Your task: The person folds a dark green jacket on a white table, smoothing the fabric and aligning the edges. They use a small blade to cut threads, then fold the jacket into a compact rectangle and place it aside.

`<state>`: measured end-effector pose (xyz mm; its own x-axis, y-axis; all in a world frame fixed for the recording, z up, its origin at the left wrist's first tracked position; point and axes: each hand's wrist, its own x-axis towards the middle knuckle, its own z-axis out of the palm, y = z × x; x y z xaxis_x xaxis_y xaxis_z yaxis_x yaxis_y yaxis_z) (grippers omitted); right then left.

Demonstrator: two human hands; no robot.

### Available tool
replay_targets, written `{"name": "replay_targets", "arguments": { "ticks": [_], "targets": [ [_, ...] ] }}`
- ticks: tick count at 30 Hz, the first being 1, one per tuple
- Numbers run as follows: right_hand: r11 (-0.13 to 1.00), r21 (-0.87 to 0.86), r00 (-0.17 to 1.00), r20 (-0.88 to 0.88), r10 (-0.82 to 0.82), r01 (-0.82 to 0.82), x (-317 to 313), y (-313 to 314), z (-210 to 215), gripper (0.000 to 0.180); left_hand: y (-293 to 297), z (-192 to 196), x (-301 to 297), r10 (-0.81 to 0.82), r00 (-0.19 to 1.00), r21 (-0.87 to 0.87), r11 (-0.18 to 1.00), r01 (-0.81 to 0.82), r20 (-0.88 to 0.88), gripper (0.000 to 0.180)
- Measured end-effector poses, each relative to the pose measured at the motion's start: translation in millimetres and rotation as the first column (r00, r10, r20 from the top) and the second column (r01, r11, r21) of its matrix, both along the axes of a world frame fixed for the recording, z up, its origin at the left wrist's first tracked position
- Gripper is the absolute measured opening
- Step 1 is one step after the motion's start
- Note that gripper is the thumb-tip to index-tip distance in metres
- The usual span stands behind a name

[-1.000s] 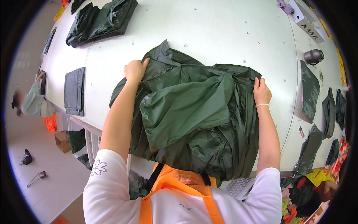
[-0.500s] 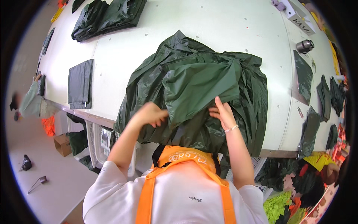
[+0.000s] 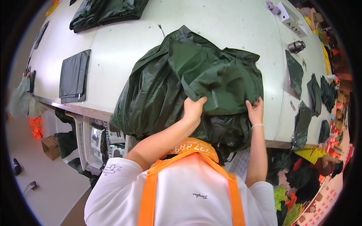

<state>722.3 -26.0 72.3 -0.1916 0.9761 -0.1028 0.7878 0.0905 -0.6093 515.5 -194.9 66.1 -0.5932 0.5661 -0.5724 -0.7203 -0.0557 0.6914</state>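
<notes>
A: The dark green garment (image 3: 188, 83), where does it lie?

B: It lies in a crumpled heap on the white desk (image 3: 124, 45), at the near edge, and part of it hangs over that edge.

A: And the hands?

B: The left hand (image 3: 194, 109) is closed on the lower hem of a folded panel. The right hand (image 3: 256, 111) pinches the same hem further right. They are apart.

A: What is around?

B: A flat folded dark piece (image 3: 73, 77) lies to the left, another dark pile (image 3: 107, 11) at the far side, and a small metal cup (image 3: 296, 46) to the right.
</notes>
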Motion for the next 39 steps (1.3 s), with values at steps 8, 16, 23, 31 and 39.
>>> {"name": "replay_targets", "arguments": {
  "ticks": [8, 16, 23, 31, 39],
  "targets": [
    [0.548, -0.128, 0.56, -0.082, 0.824, -0.826, -139, -30, 60, 0.025, -9, 39, 8, -0.14, 0.96, -0.028, 0.99, 0.137, -0.243, 0.017],
    [-0.095, -0.593, 0.37, -0.61, 0.7, -0.8, -160, -11, -54, 0.037, -2, 87, 11, -0.259, 0.916, 0.204, 0.922, 0.329, -0.305, 0.027],
    [0.856, 0.047, 0.845, -0.145, 0.515, -0.514, -21, 4, 40, 0.037, -43, 13, -70, -0.331, 0.541, -0.416, 0.909, -0.037, -0.773, 0.055],
    [0.896, 0.381, 0.864, -0.347, 0.366, -0.227, -25, -31, -16, 0.005, 37, -41, -133, 0.287, 0.534, 0.04, 0.904, -0.426, -0.795, 0.05],
    [0.982, 0.043, 0.866, -0.466, 0.183, -0.184, 18, 29, 10, 0.011, 4, 32, -189, -0.252, 0.046, -0.234, 0.941, 0.244, -0.967, 0.015]
  ]
}}
